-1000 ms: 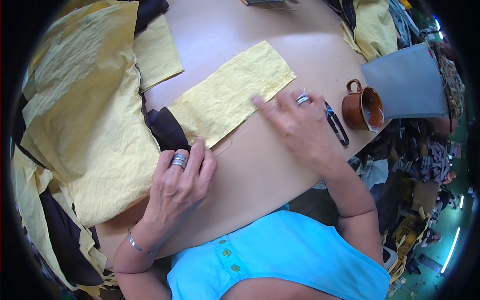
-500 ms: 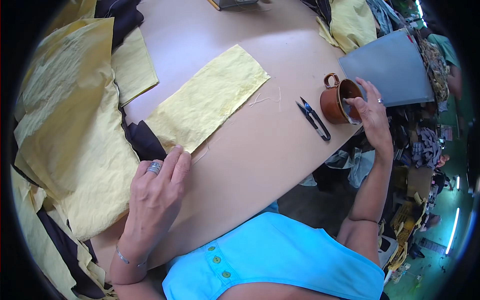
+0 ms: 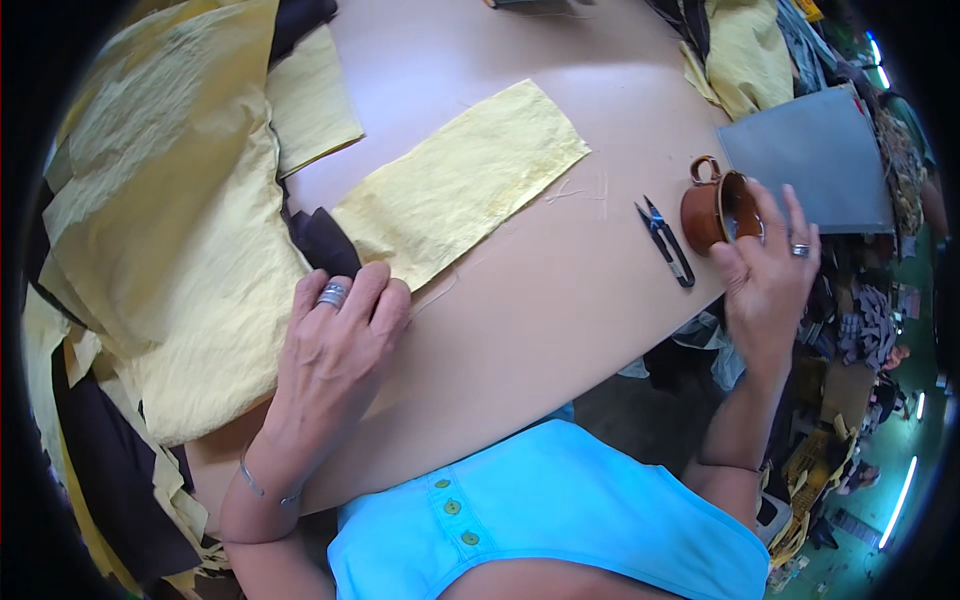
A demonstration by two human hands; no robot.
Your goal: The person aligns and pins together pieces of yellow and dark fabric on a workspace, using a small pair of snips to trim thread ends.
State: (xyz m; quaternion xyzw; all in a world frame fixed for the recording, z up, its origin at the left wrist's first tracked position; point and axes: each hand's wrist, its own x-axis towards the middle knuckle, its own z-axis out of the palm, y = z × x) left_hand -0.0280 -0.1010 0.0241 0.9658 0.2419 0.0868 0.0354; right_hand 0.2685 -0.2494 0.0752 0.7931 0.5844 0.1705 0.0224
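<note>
Yellow, crinkled, oblong cloth [image 3: 470,185] is lying on the tan table [image 3: 520,310], its end meeting the curled left hand [image 3: 337,330] (grip indiscernible); the right hand [image 3: 770,272], digits apart, is arching beside a glossy brown mug [image 3: 702,218].

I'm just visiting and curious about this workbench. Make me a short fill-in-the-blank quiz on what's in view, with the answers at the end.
1. The hand at the opening of the brown mug is the person's ____ one.
2. The left hand is at the near end of a flat ____ cloth strip.
3. The thread snips on the table have ____ handles.
4. Down the front of the blue top runs a row of green ____.

Missing words: right; yellow; black; buttons.
</note>
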